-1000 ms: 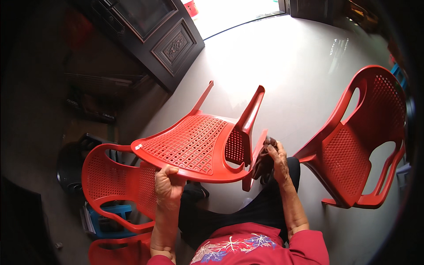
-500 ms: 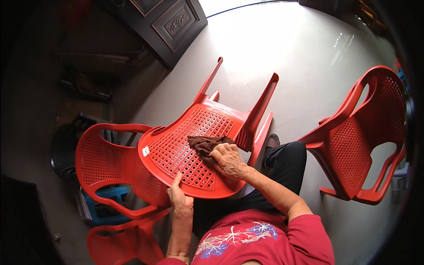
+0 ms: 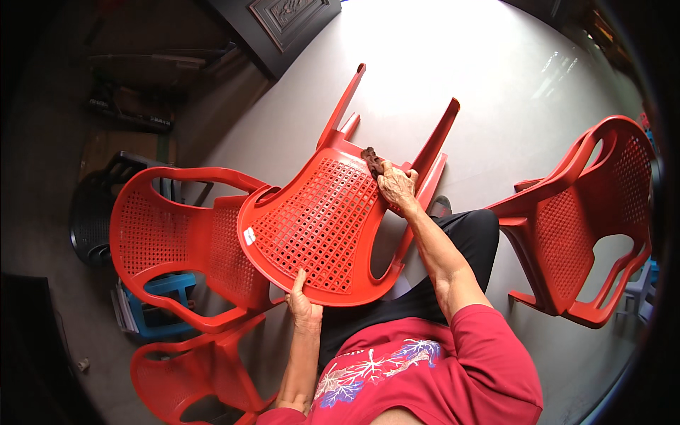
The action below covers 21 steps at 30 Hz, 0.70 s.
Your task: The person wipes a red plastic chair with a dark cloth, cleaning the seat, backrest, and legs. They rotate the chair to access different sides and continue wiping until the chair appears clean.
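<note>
A red plastic armchair (image 3: 315, 219) lies tipped over in front of me, its perforated backrest toward me and its legs pointing away. My left hand (image 3: 304, 306) grips the backrest's near rim, thumb on top and the other fingers hidden beneath. With my right hand (image 3: 398, 185) I press a dark brown cloth (image 3: 372, 163) against the chair near its far edge, where the backrest meets the seat. Much of the cloth is covered by my fingers. A small white label (image 3: 249, 236) sticks to the backrest's left rim.
Another red armchair (image 3: 159, 230) stands close on the left, touching or nearly touching the tipped one, with a third (image 3: 177, 379) below it. One more red chair (image 3: 559, 227) is at the right. A blue stool (image 3: 166, 304), a black chair (image 3: 92, 227) and a dark carved door (image 3: 290, 21) are farther off.
My right hand has pushed the cloth from the middle of the backrest out to its far edge. My left hand still holds the near rim; the whole view has shifted slightly.
</note>
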Motion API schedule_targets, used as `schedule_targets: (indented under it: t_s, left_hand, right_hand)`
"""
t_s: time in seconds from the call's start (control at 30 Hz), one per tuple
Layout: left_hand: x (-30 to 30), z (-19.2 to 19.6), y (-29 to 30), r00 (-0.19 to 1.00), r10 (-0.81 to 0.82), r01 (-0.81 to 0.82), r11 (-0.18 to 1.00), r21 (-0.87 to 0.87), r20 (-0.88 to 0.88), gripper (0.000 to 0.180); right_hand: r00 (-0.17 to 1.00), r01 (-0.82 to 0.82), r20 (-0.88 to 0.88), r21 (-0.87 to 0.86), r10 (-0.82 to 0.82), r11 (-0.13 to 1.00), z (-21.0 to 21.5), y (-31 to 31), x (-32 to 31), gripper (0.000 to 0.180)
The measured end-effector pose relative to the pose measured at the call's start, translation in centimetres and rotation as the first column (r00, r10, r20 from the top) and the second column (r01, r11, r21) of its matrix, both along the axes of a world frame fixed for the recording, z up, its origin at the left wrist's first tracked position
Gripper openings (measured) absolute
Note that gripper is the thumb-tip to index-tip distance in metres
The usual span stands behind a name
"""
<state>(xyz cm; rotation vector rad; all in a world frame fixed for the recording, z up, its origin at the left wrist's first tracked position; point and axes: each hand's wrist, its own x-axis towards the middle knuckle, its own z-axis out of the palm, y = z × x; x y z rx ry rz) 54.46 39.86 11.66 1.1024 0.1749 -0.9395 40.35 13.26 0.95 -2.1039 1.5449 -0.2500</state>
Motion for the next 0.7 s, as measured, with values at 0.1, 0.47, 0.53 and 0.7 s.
schedule_targets:
  t_s: [0.1, 0.47, 0.53, 0.7]
  left_hand:
    - [0.3, -1.1, 0.8, 1.000, 0.016, -0.016, 1.000, 0.022, -0.019, 0.045]
    - [0.2, -1.8, 0.9, 0.999, 0.034, -0.035, 0.993, 0.116, 0.014, 0.047]
    - [0.5, -1.9, 1.4, 0.999, -0.001, -0.004, 0.994, 0.113, 0.049, 0.048]
    - [0.8, -1.7, 1.7, 0.999, -0.032, 0.026, 0.990, 0.140, 0.037, 0.050]
  right_hand:
    - [0.986, -0.116, 0.097, -0.210, 0.139, 0.971, 0.3, 3.8, -0.3, 0.043]
    - [0.897, -0.327, 0.165, -0.377, 0.410, 0.867, 3.3, 15.9, 1.1, 0.047]
    - [0.917, -0.274, 0.159, -0.411, 0.365, 0.869, 2.7, 13.3, 2.0, 0.046]
    - [0.974, -0.181, 0.059, -0.376, 0.218, 0.909, 1.2, 5.7, 5.5, 0.047]
